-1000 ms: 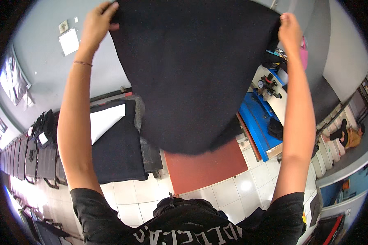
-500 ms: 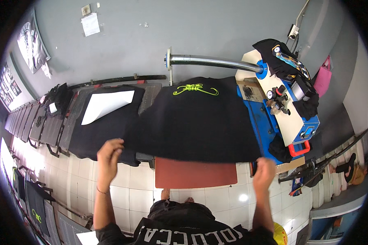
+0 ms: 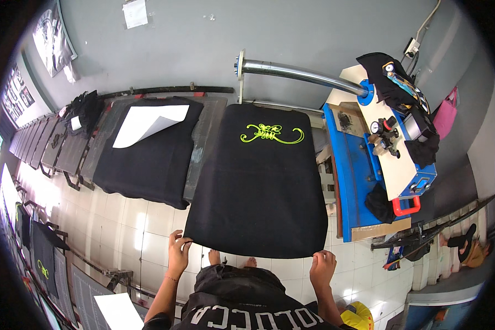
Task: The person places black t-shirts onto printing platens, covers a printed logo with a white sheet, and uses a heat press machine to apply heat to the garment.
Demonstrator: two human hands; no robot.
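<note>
A black T-shirt (image 3: 257, 192) lies spread over a board in front of me, its hem toward my body. A neon yellow-green line print (image 3: 272, 133) shows near its far end. At the hem's left corner my left hand (image 3: 178, 256) pinches the fabric between thumb and fingers. My right hand (image 3: 323, 267) has its fingers closed on the hem's right corner. The fabric between both hands looks nearly smooth. What supports the shirt underneath is mostly hidden.
Left of the shirt, a second black garment (image 3: 143, 171) carries a white sheet (image 3: 143, 125) with a folded-over corner. To the right stands a blue and cream press machine (image 3: 393, 159) with a gauge and red handle (image 3: 406, 207). A metal bar (image 3: 302, 77) crosses behind. A person (image 3: 472, 250) is at far right.
Both hands have come down closer to my body and nearer each other, drawing the hem with them. The shirt now lies flatter and straighter. The red-brown panel below the hem no longer shows there.
</note>
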